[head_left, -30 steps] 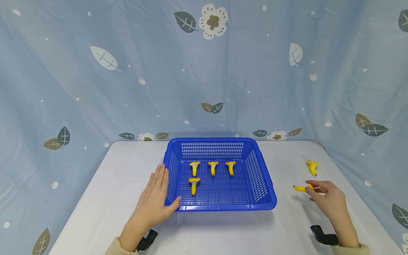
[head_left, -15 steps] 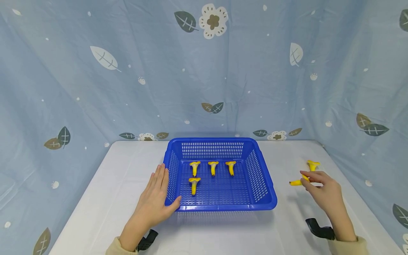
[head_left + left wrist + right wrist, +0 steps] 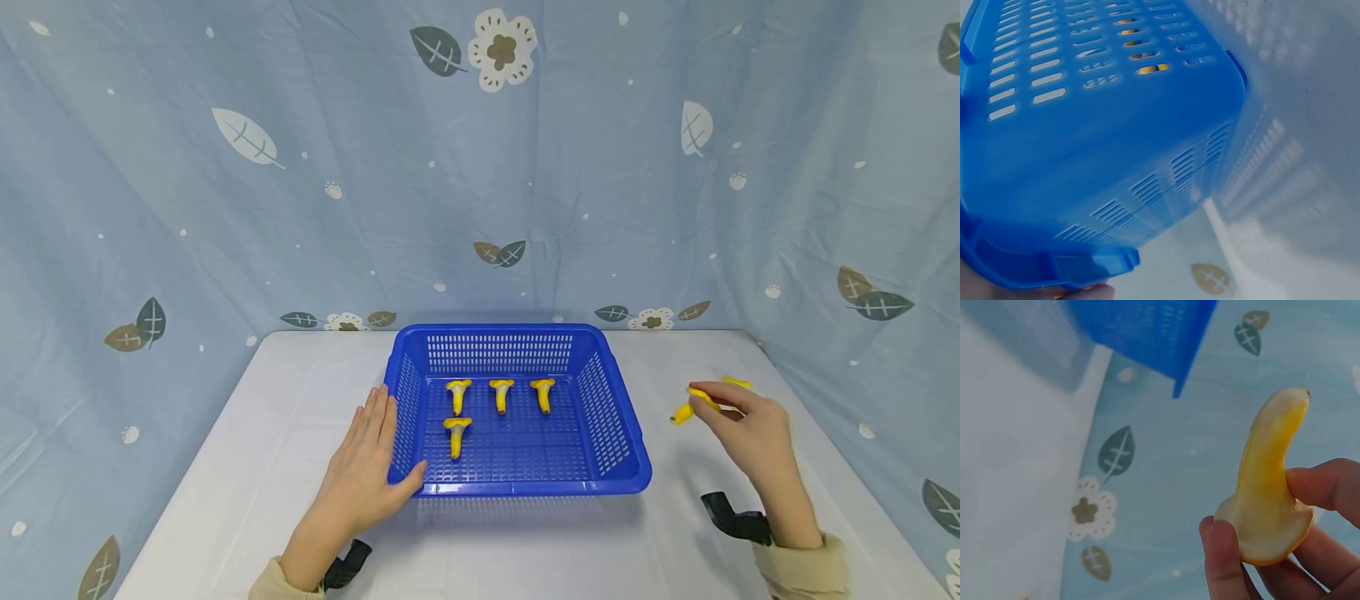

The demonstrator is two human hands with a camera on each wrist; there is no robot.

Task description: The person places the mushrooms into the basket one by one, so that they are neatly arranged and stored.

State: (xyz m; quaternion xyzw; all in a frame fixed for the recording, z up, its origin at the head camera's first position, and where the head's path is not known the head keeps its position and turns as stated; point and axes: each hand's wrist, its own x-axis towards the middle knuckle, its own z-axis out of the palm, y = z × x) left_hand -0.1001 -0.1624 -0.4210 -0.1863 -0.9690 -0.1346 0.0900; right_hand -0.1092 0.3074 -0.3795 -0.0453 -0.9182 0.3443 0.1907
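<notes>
My right hand [image 3: 750, 429] is raised above the table, thumb and fingers pinching one mushroom [image 3: 682, 413] by the cap end; in the right wrist view the stem runs free of the fingers. Compared with one second ago, this hand has moved left, toward the basket, and farther from me. The held stem, then nearly level across the view, now slants down to its tip at lower left.

My left hand [image 3: 360, 475] lies with fingers straight and close together against the basket's left wall, the thumb spread apart at the near left corner of the rim. It has kept the same position. The hands are well apart, the basket between them.

Behind my right hand lies the spare mushroom [image 3: 738, 382]; mostly its yellow cap edge shows, whereas one second ago the whole piece was visible.

The blue basket [image 3: 525, 488] holds four more, unchanged in arrangement: a row of three [image 3: 501, 397], caps away from me, and a single one [image 3: 456, 437] nearer me, below the leftmost of the row.

A black bracket [image 3: 738, 521] is worn at each wrist, next to beige sleeves [image 3: 802, 567]. The table [image 3: 277, 400] is white. The blue cloth [image 3: 480, 167] behind carries printed leaves, flowers and paw marks.
</notes>
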